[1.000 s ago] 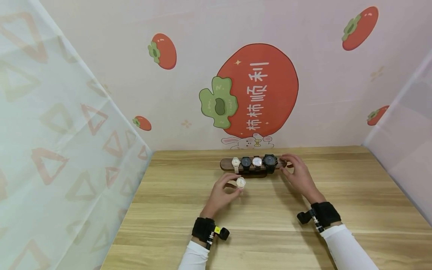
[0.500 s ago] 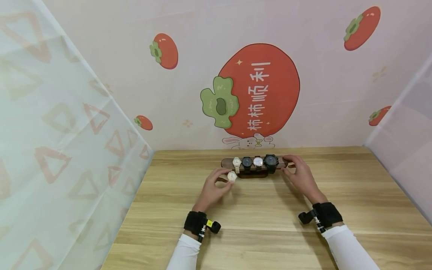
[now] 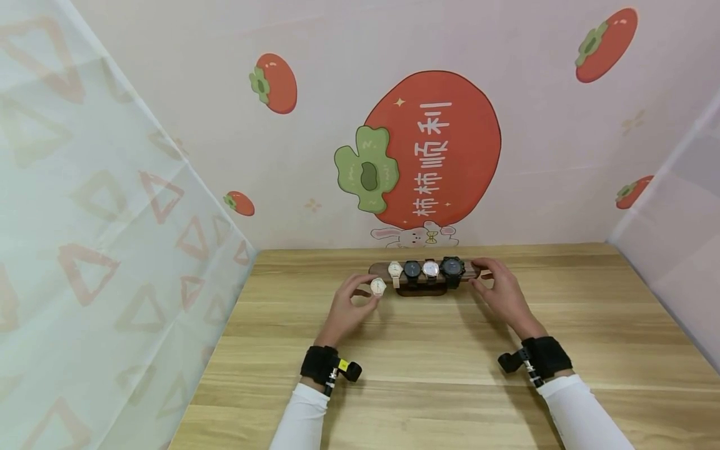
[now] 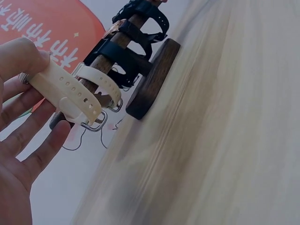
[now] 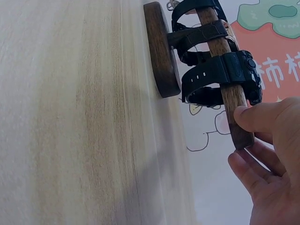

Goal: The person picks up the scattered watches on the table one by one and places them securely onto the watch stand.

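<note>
My left hand (image 3: 346, 310) pinches a cream wristwatch (image 3: 378, 287) between thumb and fingers, close to the left end of a dark wooden watch stand (image 3: 382, 269). In the left wrist view, the cream strap (image 4: 63, 91) hangs buckled in a loop near the bar's end. My right hand (image 3: 502, 297) grips the bar's right end, thumb (image 5: 253, 117) on the wood. On the bar hang another cream watch (image 3: 395, 270), a black watch (image 3: 412, 269), a white-faced watch with dark strap (image 3: 430, 269) and a chunky black watch (image 3: 452, 267).
The stand's dark wooden foot (image 4: 152, 82) rests on the wooden table (image 3: 427, 375), near its back edge. Behind rises a pale wall cloth (image 3: 304, 150) printed with persimmons; another patterned cloth (image 3: 112, 262) borders the left side.
My left hand has carried the cream watch left and toward the back, from in front of the stand to its left end. My right hand keeps its grip on the bar.
</note>
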